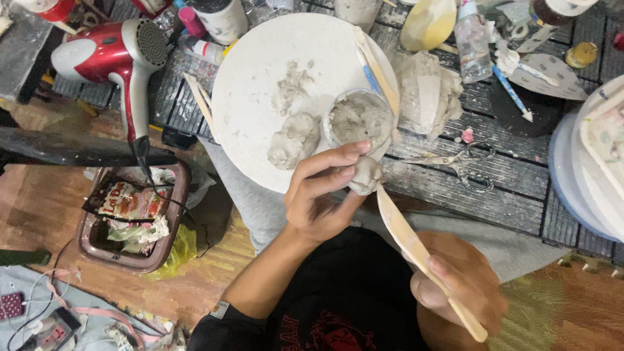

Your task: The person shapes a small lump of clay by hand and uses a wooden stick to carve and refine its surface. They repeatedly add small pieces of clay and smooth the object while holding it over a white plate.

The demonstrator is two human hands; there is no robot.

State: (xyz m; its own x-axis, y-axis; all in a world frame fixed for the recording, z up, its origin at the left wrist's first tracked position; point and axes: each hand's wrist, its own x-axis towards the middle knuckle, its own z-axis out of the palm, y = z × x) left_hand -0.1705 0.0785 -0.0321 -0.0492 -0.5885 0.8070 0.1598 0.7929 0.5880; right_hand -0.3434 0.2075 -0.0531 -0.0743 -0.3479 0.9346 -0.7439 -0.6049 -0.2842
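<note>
Left hand (318,195) is curled around a small lump of grey clay (366,174), with the thumb and fingers pinching it so it cannot drop. That lump sits just below the little cup of wet clay (359,118), right at the bottom edge of the round white board (260,65).

Right hand (458,283) is closed around a long flat wooden stick (416,250). It grips the stick near its low end. The top end of the stick touches the underside of the lump, so I think the step in hand is smoothing or shaping the lump with the stick.

On the white board, left of the cup, lies a bigger blob of clay (296,140). Above that blob there are some smeared crumbs. More wooden sticks (377,68) lean across the board above the cup. Right of the board sits a big pile of clay (426,91) and a pair of scissors (465,162). A red hair dryer (110,55) lies far to the left of the board, and a brown bin of rubbish (133,218) stands below it.

Next, I think the stick must slide gently along the lump while the left hand turns it slowly. Push too hard and the soft lump could squash out of shape.
</note>
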